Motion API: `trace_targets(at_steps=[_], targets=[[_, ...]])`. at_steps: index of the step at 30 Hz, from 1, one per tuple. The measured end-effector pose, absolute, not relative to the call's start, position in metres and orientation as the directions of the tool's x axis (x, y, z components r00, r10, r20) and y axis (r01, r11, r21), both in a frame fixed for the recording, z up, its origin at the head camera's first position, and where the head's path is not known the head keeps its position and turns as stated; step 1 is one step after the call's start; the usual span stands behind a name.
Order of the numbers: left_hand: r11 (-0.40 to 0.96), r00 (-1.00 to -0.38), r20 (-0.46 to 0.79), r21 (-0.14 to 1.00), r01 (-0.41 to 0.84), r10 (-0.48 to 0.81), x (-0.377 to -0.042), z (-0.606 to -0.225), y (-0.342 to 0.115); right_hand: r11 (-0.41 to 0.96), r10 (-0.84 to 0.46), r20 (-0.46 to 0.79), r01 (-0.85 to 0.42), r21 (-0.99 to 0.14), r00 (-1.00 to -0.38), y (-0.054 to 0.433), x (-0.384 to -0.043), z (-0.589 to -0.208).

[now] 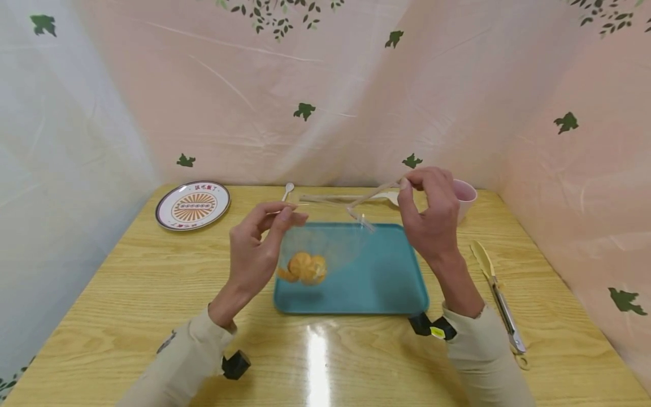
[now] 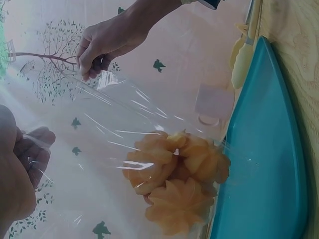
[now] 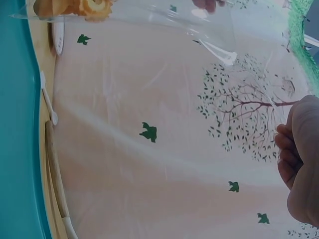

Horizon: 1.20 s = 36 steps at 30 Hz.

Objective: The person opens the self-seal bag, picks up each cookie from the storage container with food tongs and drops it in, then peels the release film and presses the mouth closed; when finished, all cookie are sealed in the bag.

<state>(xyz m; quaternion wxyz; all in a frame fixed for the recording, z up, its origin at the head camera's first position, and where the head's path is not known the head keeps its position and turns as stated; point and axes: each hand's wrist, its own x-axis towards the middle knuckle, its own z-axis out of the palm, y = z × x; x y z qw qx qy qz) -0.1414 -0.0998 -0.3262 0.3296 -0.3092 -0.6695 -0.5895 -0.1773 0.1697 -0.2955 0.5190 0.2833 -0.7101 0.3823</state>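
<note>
A clear plastic bag point(image 2: 114, 119) hangs between the two hands over the tray. Inside it, several golden flower-shaped pastries point(image 1: 307, 267) are bunched in the lower part, larger in the left wrist view as ridged pieces point(image 2: 179, 204). My left hand point(image 1: 256, 243) pinches the bag's film at its upper left between thumb and fingers. At the other side and higher up, my right hand point(image 1: 432, 217) grips a thin clear strip of film at the bag's upper edge, stretched slanting down from thumb and fingertips. Beneath the bag lies a teal tray point(image 1: 376, 282).
A patterned plate point(image 1: 193, 206) stands at the back left. A small white spoon point(image 1: 288, 191) and a long utensil with a wooden handle point(image 1: 325, 198) lie behind the tray. To the right are a pink cup point(image 1: 465, 198) and tongs point(image 1: 500, 299). Curtains enclose the table.
</note>
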Motion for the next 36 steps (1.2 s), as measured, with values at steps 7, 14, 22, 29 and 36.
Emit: trace_targets(at_steps=[7, 14, 22, 29, 36], targets=[[0.094, -0.568, 0.822, 0.563, 0.821, 0.041, -0.142, -0.326, -0.103, 0.564, 0.031, 0.949, -0.778, -0.277, -0.315, 0.179, -0.178, -0.299], [0.081, -0.554, 0.832, 0.55, 0.831, 0.037, -0.142, -0.322, -0.106, 0.576, 0.055, 0.937, -0.755, -0.313, -0.346, 0.186, -0.179, -0.302], [0.093, -0.575, 0.817, 0.57, 0.816, 0.037, -0.142, -0.322, -0.11, 0.564, 0.099, 0.925, -0.745, -0.356, -0.367, 0.194, -0.182, -0.309], [0.096, -0.569, 0.822, 0.564, 0.82, 0.033, -0.144, -0.323, -0.112, 0.548, 0.173, 0.89, -0.709, -0.444, -0.423, 0.201, -0.187, -0.315], [0.106, -0.566, 0.824, 0.56, 0.822, 0.033, -0.145, -0.322, -0.115, 0.518, 0.237, 0.837, -0.665, -0.539, -0.494, 0.21, -0.189, -0.32]])
